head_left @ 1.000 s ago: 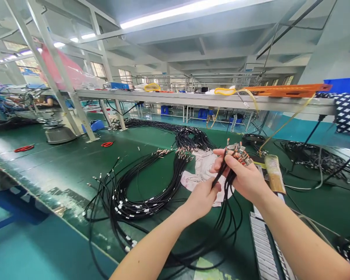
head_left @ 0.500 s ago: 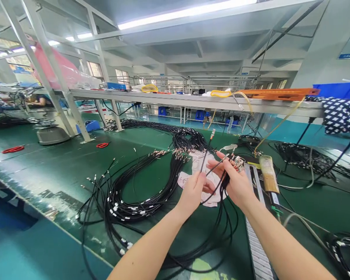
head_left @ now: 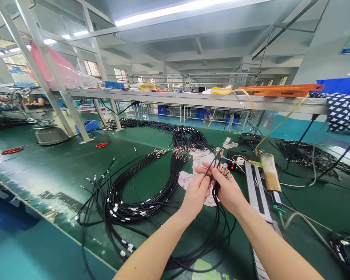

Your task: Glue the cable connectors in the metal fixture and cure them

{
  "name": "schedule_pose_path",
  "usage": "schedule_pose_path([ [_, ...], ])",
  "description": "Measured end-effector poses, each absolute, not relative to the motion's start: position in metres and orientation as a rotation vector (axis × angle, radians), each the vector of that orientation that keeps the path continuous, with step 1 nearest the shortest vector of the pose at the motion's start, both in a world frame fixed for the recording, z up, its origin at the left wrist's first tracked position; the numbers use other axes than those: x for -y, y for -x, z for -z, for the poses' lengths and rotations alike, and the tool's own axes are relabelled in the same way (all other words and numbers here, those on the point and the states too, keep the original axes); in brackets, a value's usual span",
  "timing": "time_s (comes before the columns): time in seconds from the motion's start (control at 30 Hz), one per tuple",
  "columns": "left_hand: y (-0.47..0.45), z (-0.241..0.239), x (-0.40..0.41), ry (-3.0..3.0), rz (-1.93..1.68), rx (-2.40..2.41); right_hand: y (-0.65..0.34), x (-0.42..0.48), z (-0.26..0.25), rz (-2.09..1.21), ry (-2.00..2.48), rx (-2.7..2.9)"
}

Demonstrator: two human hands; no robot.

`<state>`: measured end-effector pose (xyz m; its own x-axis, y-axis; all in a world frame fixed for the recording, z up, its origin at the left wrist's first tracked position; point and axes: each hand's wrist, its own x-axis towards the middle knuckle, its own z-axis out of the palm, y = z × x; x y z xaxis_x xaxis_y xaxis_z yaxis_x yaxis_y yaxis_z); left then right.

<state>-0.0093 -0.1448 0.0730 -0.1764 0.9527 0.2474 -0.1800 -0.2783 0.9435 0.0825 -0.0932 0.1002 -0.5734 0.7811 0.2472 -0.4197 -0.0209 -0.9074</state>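
Pinches black cables (head_left: 217,192) in left hand (head_left: 195,193) and right hand (head_left: 228,191), just right of and below frame centre; aims connector ends (head_left: 227,141) toward upper right, on a steeply slanted long axis, curving below toward bottom centre.

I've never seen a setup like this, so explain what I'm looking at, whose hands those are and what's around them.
There's no machine here. A camera worn on a person's head looks forward and down at their own bare hands. The left hand and right hand come together around a bunch of black cables, close to the cable ends. On the green table lie a large looped cable bundle, a pale cloth and, beyond the right hand, a black box with small lights.
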Motion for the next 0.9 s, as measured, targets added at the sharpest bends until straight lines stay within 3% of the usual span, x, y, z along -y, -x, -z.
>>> schedule_pose_path([
  [0.37,0.006,-0.058,0.145,-1.449,-1.662,-1.4,-0.102,0.083,-0.121,-1.638,0.451,1.265],
  [0.53,-0.004,-0.045,0.138,-1.458,-1.665,-1.353,-0.105,0.083,-0.116,-1.649,0.475,1.242],
  [0.9,0.013,-0.051,0.143,-1.795,-1.157,-1.543,-0.112,0.078,-0.117,-1.579,0.49,1.144],
])
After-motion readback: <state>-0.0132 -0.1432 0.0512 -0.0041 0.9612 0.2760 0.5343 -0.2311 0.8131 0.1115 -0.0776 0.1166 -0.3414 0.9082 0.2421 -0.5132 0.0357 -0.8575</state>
